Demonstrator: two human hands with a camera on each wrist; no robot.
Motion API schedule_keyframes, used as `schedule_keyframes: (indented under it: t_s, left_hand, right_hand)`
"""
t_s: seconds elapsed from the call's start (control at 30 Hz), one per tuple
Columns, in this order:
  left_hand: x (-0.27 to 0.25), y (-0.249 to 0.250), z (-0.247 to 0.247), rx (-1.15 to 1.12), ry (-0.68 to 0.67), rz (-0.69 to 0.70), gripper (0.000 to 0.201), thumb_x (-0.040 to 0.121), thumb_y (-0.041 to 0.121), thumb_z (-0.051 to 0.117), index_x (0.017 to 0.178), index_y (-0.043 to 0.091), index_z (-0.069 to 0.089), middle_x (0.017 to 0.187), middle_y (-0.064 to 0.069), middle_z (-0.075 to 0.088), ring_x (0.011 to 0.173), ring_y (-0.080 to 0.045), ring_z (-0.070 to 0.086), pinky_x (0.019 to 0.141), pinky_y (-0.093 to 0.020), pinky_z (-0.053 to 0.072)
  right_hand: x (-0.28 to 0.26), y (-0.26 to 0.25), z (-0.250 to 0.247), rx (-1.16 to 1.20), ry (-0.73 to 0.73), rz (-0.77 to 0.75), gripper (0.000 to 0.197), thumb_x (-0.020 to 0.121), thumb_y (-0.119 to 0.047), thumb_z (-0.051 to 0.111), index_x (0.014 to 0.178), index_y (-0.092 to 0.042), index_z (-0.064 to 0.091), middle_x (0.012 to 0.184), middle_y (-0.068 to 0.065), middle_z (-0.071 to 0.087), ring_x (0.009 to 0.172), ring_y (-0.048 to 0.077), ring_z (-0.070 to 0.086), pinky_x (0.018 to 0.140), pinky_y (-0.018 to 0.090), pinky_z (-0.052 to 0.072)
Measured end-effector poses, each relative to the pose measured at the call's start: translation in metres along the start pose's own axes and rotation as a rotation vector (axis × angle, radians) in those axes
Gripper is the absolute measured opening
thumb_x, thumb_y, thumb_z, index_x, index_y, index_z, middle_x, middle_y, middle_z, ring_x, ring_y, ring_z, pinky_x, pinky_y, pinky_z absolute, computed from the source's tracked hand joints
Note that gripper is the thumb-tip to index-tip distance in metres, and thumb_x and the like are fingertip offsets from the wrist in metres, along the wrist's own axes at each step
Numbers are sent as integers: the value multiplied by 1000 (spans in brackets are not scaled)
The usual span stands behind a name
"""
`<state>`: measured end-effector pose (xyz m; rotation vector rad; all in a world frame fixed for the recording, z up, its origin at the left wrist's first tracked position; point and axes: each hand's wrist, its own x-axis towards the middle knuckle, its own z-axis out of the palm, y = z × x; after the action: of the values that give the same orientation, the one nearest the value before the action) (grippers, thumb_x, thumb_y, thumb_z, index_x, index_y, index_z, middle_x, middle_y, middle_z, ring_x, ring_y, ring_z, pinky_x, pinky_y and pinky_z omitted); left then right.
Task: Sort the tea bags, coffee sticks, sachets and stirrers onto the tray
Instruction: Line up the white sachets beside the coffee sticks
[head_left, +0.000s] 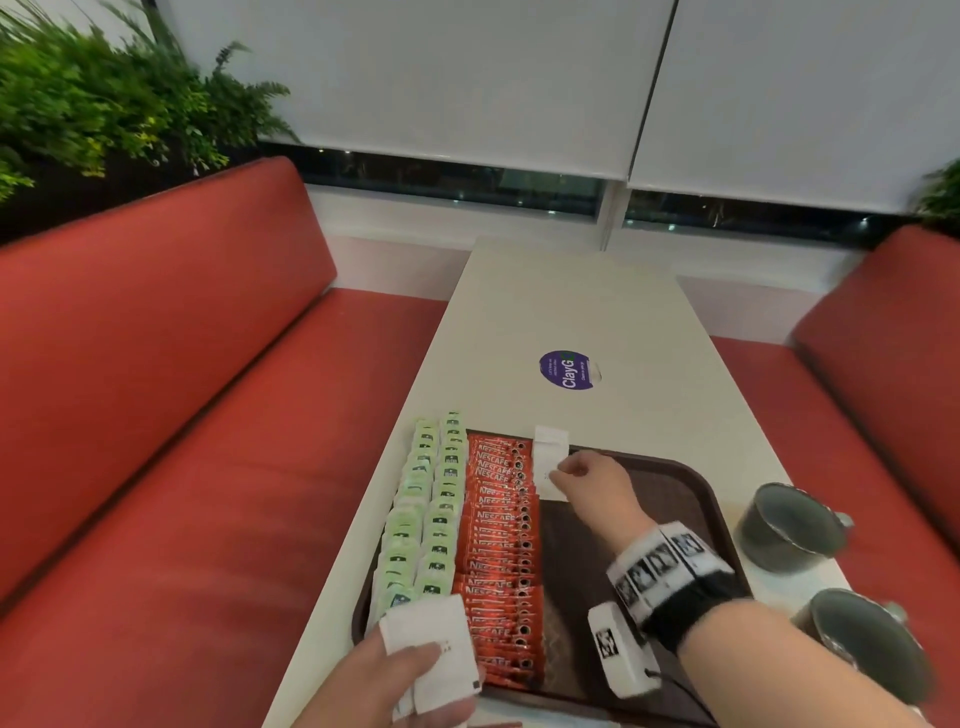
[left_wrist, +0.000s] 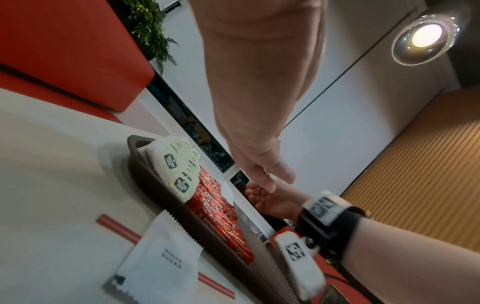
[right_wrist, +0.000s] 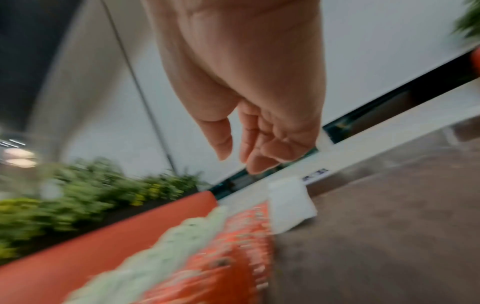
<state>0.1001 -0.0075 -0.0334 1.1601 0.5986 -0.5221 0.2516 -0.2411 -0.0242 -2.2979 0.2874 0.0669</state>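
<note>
Progress: pale green paper tea bags (head_left: 423, 514) fill two rows at the left of the dark brown plastic tray (head_left: 698, 499); glossy red coffee sticks (head_left: 500, 551) form one overlapped row beside them.
Sachets: white paper sugar sachets (head_left: 550, 462) start a row at the far rim.
Right hand (head_left: 597, 486): fingertips on that row; real pinch unclear.
Left hand (head_left: 395, 680): pinches a white sachet stack (head_left: 431, 649).
Left over: one white sachet (left_wrist: 161, 261) and thin red stirrer (left_wrist: 122, 230) lie on the smooth cream table (head_left: 597, 312).
</note>
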Motion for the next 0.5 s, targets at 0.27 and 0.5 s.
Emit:
schedule_keyframes:
  t_s: [0.27, 0.5]
  left_hand:
    - [-11, 4, 31, -14, -151, 190, 32, 90, -9, 52, 110, 15, 58, 93, -12, 73, 75, -28, 71, 50, -33, 56]
    - [-17, 9, 34, -29, -107, 190, 17, 95, 2, 49, 107, 10, 59, 84, -21, 72, 71, -34, 69, 50, -37, 57]
  right_hand:
    - [-144, -20, 8, 218, -403, -171, 23, 79, -25, 75, 59, -28, 65, 54, -13, 59, 51, -3, 47, 55, 13, 39]
    - [-141, -16, 3, 345, -321, -53, 21, 84, -6, 67, 67, -17, 62, 58, -10, 54, 54, 4, 47, 58, 19, 40]
